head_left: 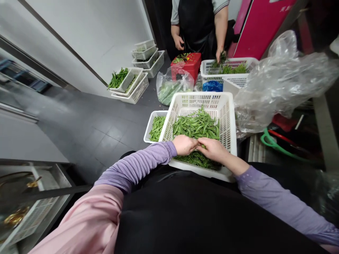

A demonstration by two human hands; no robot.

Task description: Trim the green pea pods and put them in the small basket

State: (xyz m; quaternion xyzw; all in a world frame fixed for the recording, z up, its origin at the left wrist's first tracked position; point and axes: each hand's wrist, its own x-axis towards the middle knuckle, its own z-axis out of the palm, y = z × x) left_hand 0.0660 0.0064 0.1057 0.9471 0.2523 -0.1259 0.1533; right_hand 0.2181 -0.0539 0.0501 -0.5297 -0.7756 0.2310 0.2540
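Well back from basket's far rim [202, 94], fingers [206, 142]

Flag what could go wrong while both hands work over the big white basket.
Darker green strands lie near the pods in the large basket, so the two could mix under the left hand and right hand. The clear plastic bunched by the basket's right side might slip over its rim. The smaller basket sits close to the left sleeve and may get bumped.

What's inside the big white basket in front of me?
The basket holds green pods and, nearer you, darker greens. Your left hand and right hand hide part between; the bottom beneath is covered.
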